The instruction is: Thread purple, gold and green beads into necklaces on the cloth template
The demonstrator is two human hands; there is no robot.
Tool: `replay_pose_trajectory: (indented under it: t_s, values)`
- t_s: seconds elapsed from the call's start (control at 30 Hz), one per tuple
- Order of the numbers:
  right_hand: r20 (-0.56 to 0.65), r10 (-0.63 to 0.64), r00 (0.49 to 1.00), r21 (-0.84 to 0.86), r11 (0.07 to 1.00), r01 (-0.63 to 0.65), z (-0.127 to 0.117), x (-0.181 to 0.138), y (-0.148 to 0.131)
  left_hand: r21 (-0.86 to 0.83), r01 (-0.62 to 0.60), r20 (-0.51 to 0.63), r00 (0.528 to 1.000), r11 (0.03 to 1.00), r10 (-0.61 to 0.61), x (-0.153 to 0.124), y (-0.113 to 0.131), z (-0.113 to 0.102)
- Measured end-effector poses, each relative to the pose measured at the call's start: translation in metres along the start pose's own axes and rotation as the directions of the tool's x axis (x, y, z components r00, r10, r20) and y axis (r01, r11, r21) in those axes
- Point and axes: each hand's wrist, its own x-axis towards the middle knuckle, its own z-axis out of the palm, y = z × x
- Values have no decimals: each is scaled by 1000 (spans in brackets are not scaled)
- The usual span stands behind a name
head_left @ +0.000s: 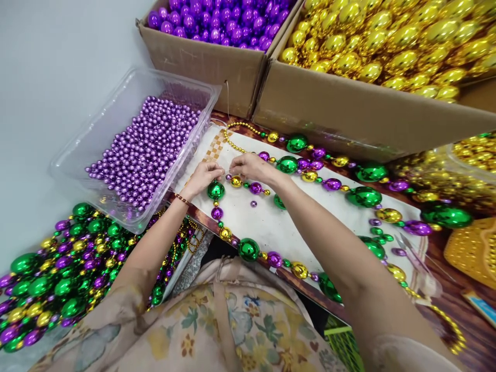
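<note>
My left hand [207, 175] is closed in a pinch just above a large green bead [216, 190] at one end of a bead string. From there the bead string [248, 249] runs down along the table's near edge in green, gold and purple. Facing it, my right hand [250, 166] pinches close to a small purple bead [228, 177], beside a gold bead [236, 181]. The fingertips nearly meet, and the thread between them is too fine to make out. A loose purple bead [253, 204] lies on the white sheet [310, 227] below.
A clear tub of small purple beads [134, 155] stands left. Cardboard boxes hold purple beads [217, 23] and gold beads [372, 41] at the back. Finished-looking bead strands [58, 274] hang lower left. Scissors [413, 250] and a yellow basket [473, 248] are at right.
</note>
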Motion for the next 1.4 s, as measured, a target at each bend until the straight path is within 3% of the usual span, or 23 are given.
replay_pose_trajectory:
  t_s: [0.13,0.37,0.67,0.87,1.07,1.2,1.4]
  values:
    - [-74,-70,995,22,997,72,-1,8,12,29,-39,21,999,999,38,0,0,-4]
    - [-82,-77,994,55,995,82,-3,4,17,11,-21,27,999,1000,21,2,-7,-10]
    - [-152,-86,985,-89,993,73,-2,-5,7,-27,48,21,999,998,-47,0,-3,-14]
    - [-288,-54,956,-321,946,-44,-4,-42,13,-145,91,-19,995,985,-95,0,-8,-13]
    - [-104,17,994,-471,880,-65,23,-83,16,-144,71,-10,997,987,-73,-1,-9,-13]
    - [-85,55,995,-576,812,-94,40,-95,10,-107,58,30,998,993,-55,-7,-5,-18]
    - [-8,-12,1000,-572,821,6,47,-108,5,-18,16,39,999,1000,-15,-19,-1,-29]
